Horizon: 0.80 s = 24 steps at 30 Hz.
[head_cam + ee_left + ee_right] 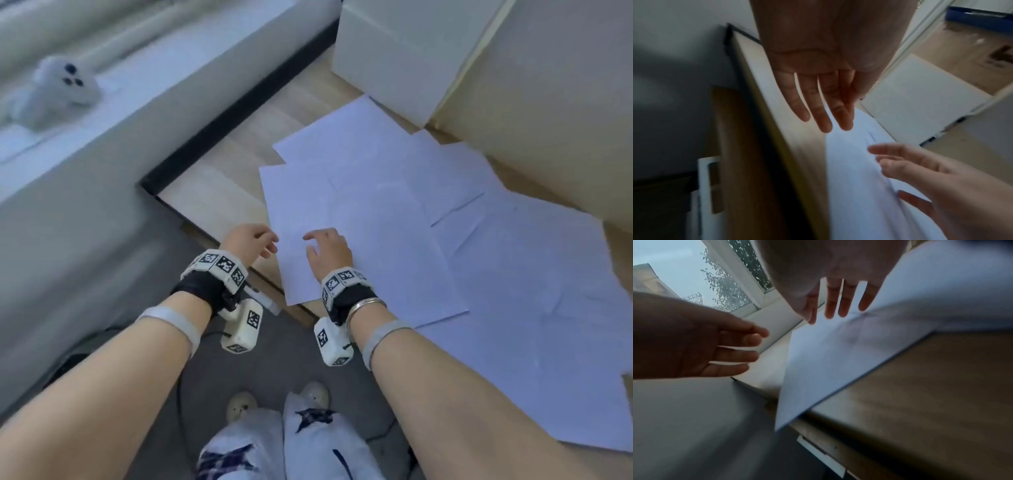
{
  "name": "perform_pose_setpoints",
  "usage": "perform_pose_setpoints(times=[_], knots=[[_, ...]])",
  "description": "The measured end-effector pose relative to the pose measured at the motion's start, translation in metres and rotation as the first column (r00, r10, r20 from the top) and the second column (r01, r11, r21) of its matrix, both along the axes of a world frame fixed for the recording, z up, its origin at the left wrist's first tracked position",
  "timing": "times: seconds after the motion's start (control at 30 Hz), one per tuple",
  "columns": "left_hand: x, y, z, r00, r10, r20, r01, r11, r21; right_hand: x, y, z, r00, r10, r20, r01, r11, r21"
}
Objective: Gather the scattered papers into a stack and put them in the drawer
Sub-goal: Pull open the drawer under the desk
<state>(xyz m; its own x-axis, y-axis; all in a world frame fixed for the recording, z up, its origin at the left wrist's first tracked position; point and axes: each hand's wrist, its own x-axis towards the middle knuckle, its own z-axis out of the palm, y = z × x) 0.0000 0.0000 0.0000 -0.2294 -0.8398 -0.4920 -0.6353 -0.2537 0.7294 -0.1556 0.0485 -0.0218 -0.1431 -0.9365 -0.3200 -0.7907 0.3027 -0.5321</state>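
Several white paper sheets [428,219] lie spread and overlapping on a light wooden desk top [219,192]. The nearest sheet [342,219] hangs a little over the desk's front edge [818,369]. My left hand [263,243] is open, fingers straight [818,110], over bare wood just left of that sheet. My right hand [318,243] is open above the sheet's near part, fingers spread [840,305]; whether they touch the paper I cannot tell. A drawer front with a white handle [265,301] sits under the desk edge, also seen from the right wrist [818,454].
A white box [404,51] stands at the desk's back, a large cream box [555,102] at the right. A white plush toy [61,89] sits on the window sill at left. Below are a grey floor [137,267], cables and my feet [311,394].
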Motion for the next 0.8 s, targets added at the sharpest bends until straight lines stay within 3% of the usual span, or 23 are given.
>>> perform_pose_setpoints(times=[0.13, 0.37, 0.63, 0.8], knots=[[0.044, 0.007, -0.028, 0.995, 0.098, 0.036, -0.098, 0.995, 0.018, 0.014, 0.004, -0.023, 0.976, -0.08, -0.203, 0.078, 0.997, -0.016], [0.078, 0.019, -0.075, 0.977, 0.211, 0.014, -0.211, 0.971, 0.115, 0.028, 0.01, -0.054, 0.921, -0.122, -0.371, 0.075, 0.988, -0.138], [0.078, 0.026, -0.163, 0.976, -0.058, 0.211, -0.01, 0.952, 0.306, 0.03, 0.01, -0.068, 0.873, -0.171, -0.457, 0.066, 0.969, -0.239], [0.081, 0.015, -0.2, 0.928, -0.218, 0.302, 0.155, 0.963, 0.219, 0.029, 0.011, -0.07, 0.861, -0.165, -0.481, 0.053, 0.97, -0.239]])
